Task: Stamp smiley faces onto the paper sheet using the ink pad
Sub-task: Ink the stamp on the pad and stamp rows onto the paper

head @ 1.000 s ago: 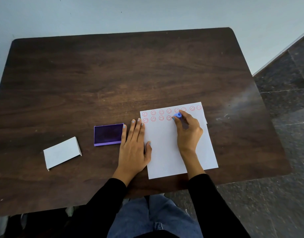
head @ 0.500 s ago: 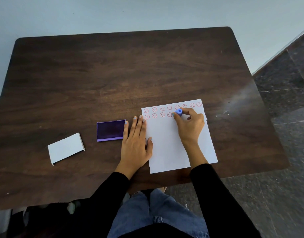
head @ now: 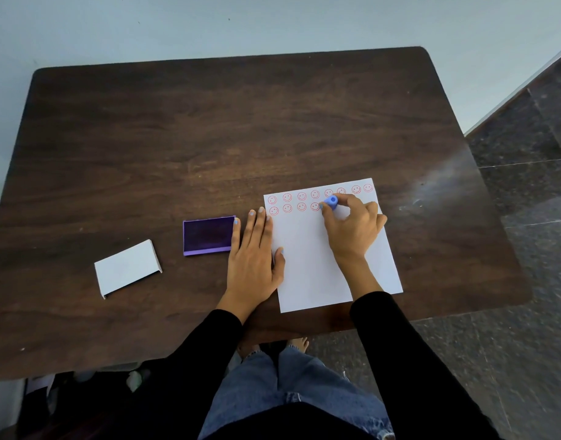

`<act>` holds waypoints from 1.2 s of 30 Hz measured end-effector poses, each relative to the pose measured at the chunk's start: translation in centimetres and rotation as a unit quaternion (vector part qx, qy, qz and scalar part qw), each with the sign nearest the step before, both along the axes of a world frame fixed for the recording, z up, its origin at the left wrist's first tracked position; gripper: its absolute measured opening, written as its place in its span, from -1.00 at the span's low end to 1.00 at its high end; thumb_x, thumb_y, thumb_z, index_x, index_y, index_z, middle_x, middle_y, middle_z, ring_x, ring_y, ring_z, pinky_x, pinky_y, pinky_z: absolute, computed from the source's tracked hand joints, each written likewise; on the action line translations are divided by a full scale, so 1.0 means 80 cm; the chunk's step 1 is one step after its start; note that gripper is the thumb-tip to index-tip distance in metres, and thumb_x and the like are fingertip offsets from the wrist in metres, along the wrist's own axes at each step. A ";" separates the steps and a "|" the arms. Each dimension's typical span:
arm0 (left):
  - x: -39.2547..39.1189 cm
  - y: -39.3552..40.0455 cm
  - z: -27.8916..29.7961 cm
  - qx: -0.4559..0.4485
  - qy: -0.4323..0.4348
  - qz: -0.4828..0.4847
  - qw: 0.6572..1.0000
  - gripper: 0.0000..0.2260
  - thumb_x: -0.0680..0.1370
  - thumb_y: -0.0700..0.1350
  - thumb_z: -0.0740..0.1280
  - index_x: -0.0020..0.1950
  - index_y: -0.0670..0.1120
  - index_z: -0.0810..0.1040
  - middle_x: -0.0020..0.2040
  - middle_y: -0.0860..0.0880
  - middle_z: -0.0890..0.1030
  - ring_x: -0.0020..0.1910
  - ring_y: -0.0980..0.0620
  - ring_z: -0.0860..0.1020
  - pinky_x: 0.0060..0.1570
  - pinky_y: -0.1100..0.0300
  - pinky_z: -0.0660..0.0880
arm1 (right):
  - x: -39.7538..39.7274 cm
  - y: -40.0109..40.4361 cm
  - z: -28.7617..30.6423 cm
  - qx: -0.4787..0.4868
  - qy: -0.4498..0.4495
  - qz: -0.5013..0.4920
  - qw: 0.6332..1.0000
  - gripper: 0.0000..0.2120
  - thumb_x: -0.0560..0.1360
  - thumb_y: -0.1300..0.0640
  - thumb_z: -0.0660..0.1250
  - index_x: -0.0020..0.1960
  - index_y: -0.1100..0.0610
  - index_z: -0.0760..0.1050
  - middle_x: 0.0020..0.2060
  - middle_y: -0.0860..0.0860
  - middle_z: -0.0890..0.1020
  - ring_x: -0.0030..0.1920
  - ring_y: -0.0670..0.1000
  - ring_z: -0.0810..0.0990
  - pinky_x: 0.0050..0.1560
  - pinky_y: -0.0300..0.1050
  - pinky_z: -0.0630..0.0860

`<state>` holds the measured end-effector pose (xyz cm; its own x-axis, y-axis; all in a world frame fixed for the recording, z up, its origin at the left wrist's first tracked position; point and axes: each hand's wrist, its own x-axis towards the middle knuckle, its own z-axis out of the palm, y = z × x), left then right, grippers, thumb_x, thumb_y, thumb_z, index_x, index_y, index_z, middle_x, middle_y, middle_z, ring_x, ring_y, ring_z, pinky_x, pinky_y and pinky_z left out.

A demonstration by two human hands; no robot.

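A white paper sheet point(head: 314, 268) lies near the table's front edge, with two rows of red smiley faces along its top. My right hand point(head: 352, 230) pinches a small blue stamp point(head: 331, 202) and holds it upright on the second row, just right of the last face there. My left hand point(head: 253, 258) lies flat with fingers spread, its thumb and fingertips on the sheet's left edge. A purple ink pad point(head: 208, 235), lid off, sits just left of that hand.
A white lid point(head: 126, 268) lies on the dark wooden table point(head: 209, 138) left of the ink pad. The table's front edge runs just below the sheet. Dark tiled floor lies to the right.
The stamp in my right hand has stepped slightly right along the second row. My left hand and the ink pad have stayed where they were; the camera has shifted.
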<state>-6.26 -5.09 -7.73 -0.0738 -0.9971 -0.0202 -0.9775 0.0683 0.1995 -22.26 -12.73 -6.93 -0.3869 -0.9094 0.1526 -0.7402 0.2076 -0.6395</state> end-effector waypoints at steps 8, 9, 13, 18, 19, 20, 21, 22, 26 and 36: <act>-0.002 0.001 0.003 -0.012 0.007 0.002 1.000 -0.45 0.56 0.06 0.08 0.47 -0.21 0.23 0.51 -0.17 0.24 0.51 -0.11 0.14 0.49 -0.03 -0.17 | 0.002 0.001 0.004 0.000 0.014 0.002 1.000 -0.73 0.36 -0.02 0.47 -0.02 0.12 0.61 -0.09 0.08 0.70 -0.13 0.09 0.54 -0.02 -0.04 0.25; -0.002 0.001 0.003 -0.013 0.008 0.002 1.000 -0.45 0.55 0.06 0.08 0.47 -0.21 0.24 0.50 -0.17 0.24 0.51 -0.11 0.14 0.49 -0.03 -0.18 | 0.002 0.000 0.006 0.013 0.011 -0.003 1.000 -0.73 0.37 -0.02 0.47 0.00 0.10 0.60 -0.08 0.07 0.69 -0.10 0.08 0.53 -0.01 -0.09 0.19; -0.001 0.001 0.005 -0.021 0.016 0.001 1.000 -0.46 0.55 0.05 0.09 0.46 -0.22 0.26 0.50 -0.18 0.26 0.51 -0.12 0.16 0.49 -0.04 -0.16 | 0.001 0.001 0.018 0.004 -0.076 -0.088 0.993 -0.74 0.37 -0.08 0.46 0.00 -0.01 0.59 -0.08 -0.02 0.68 -0.06 0.05 0.53 0.01 -0.12 0.14; -0.001 0.001 0.002 -0.030 0.024 0.001 0.999 -0.46 0.56 0.04 0.10 0.46 -0.22 0.25 0.50 -0.17 0.25 0.51 -0.12 0.15 0.50 -0.04 -0.16 | -0.008 -0.003 0.040 -0.064 -0.288 -0.217 0.931 -0.84 0.32 -0.05 0.49 -0.17 -0.09 0.55 -0.15 -0.10 0.69 -0.15 -0.01 0.59 0.19 0.07 0.45; 0.000 0.001 0.001 -0.032 0.026 0.001 0.999 -0.46 0.56 0.03 0.11 0.46 -0.22 0.25 0.50 -0.17 0.25 0.51 -0.12 0.14 0.50 -0.04 -0.17 | -0.009 -0.004 0.044 -0.073 -0.318 -0.225 0.918 -0.85 0.31 -0.04 0.50 -0.18 -0.08 0.55 -0.16 -0.09 0.69 -0.14 0.00 0.61 0.16 0.07 0.50; 0.000 0.001 0.000 -0.033 0.027 0.001 0.999 -0.47 0.56 0.03 0.12 0.46 -0.22 0.25 0.50 -0.17 0.24 0.52 -0.12 0.14 0.50 -0.03 -0.18 | -0.010 -0.005 0.046 -0.079 -0.341 -0.231 0.908 -0.84 0.30 -0.02 0.51 -0.18 -0.07 0.56 -0.18 -0.07 0.69 -0.15 0.00 0.62 0.11 0.03 0.53; 0.000 0.001 0.000 -0.034 0.027 0.001 0.999 -0.47 0.56 0.03 0.13 0.47 -0.22 0.24 0.51 -0.17 0.24 0.52 -0.11 0.13 0.49 -0.02 -0.19 | -0.011 -0.005 0.048 -0.085 -0.359 -0.236 0.899 -0.84 0.30 0.00 0.51 -0.17 -0.05 0.58 -0.19 -0.05 0.69 -0.17 -0.02 0.62 0.05 -0.04 0.56; 0.001 0.000 -0.001 -0.035 0.028 0.001 0.999 -0.47 0.57 0.03 0.12 0.47 -0.22 0.23 0.51 -0.17 0.23 0.52 -0.11 0.12 0.49 -0.02 -0.20 | -0.012 -0.004 0.049 -0.091 -0.377 -0.242 0.889 -0.83 0.29 0.02 0.52 -0.16 -0.04 0.58 -0.21 -0.04 0.69 -0.20 -0.05 0.61 -0.03 -0.13 0.55; 0.002 0.001 -0.001 -0.048 0.041 0.002 0.998 -0.48 0.57 0.05 0.09 0.46 -0.21 0.26 0.49 -0.16 0.27 0.51 -0.11 0.15 0.50 -0.04 -0.16 | -0.020 -0.003 0.056 -0.124 -0.453 -0.270 0.841 -0.84 0.28 0.12 0.53 -0.16 0.06 0.61 -0.24 0.01 0.70 -0.27 -0.18 0.64 -0.24 -0.45 0.46; 0.017 0.031 -0.006 -0.094 0.063 0.084 0.990 -0.52 0.44 0.00 0.27 0.33 -0.16 0.43 0.47 -0.17 0.31 0.50 -0.16 0.18 0.45 -0.22 -0.12 | -0.004 0.000 0.069 -0.092 -0.515 -0.244 0.817 -0.78 0.30 0.19 0.51 -0.07 0.20 0.63 -0.25 0.00 0.66 -0.31 -0.15 0.56 -0.15 -0.28 0.56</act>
<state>-4.87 -2.61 -8.18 0.1032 -0.9808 0.1652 -0.9463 -0.0456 0.3200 -22.58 -12.71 -1.44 -0.7060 -0.6070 -0.3649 0.3515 0.1470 -0.9246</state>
